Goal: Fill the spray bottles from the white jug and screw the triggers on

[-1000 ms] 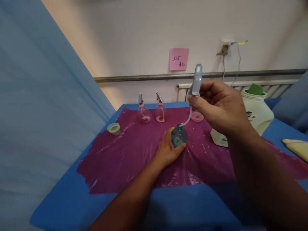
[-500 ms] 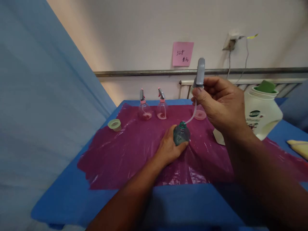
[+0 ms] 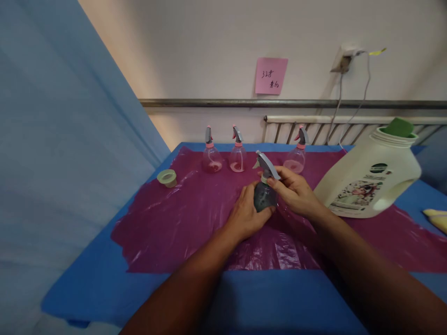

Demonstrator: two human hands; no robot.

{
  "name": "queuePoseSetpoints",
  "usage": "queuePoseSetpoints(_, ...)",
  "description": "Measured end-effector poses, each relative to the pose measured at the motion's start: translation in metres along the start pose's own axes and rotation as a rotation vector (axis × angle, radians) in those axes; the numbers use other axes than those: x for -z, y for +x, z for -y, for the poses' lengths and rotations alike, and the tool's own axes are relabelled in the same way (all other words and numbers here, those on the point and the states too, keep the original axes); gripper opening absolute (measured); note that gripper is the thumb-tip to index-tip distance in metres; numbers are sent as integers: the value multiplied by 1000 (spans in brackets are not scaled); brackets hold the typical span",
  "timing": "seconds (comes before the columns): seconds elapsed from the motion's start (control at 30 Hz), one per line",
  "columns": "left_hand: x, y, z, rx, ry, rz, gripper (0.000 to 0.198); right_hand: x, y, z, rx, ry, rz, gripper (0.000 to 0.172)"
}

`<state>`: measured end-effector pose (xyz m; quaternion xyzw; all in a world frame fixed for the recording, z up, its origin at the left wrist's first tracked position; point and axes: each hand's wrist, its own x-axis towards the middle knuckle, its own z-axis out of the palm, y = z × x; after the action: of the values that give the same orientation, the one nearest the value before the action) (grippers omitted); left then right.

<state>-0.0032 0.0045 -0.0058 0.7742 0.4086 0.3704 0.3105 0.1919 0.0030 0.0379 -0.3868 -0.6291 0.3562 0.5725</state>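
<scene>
My left hand [image 3: 248,209] is wrapped round a small dark green bottle [image 3: 264,197] standing on the purple plastic sheet [image 3: 167,223]. A grey spray head [image 3: 268,166] with a pale green collar sits upright at the bottle's mouth, and my right hand [image 3: 295,190] pinches it by the collar. Whether the collar is threaded on, I cannot tell. Behind my hands stand three clear spray bottles with pink collars: one at left [image 3: 212,160], a second beside it [image 3: 238,159] and a third to the right [image 3: 295,158], all with some pinkish liquid.
A large cream jug [image 3: 370,172] with a green cap [image 3: 398,127] stands right of my right hand. The pale green cup [image 3: 167,177] rests at the left. A blue-covered table [image 3: 272,293] lies under the sheet; yellow cloth-like material [image 3: 436,218] is at far right.
My right hand has come down with the spray head, from above the bottle onto its mouth; the tube is no longer exposed above the neck. My left hand keeps its hold.
</scene>
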Motion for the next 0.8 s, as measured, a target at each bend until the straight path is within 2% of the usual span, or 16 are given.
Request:
queuePoseSetpoints(0.2,-2,2,3,-39,-20,-3,76,7,-4,-10,-22,18,31,35)
queuePoseSetpoints(0.4,-2,1,1,-29,-28,-3,82,9,-6,-5,47,-152,45,30)
queuePoseSetpoints(0.5,-1,1,-1,-29,-37,5,80,8,-9,-5,39,-165,24,29)
queuePoseSetpoints(0.57,-1,1,-2,-13,-34,8,77,4,-10,-8,4,-124,-16,30)
queuePoseSetpoints(0.67,0,1,-3,14,-23,3,77,-5,-10,-16,-49,-51,-158,33)
queuePoseSetpoints(0.8,0,2,-2,-4,-18,4,75,-20,-4,-22,-98,46,-327,50)
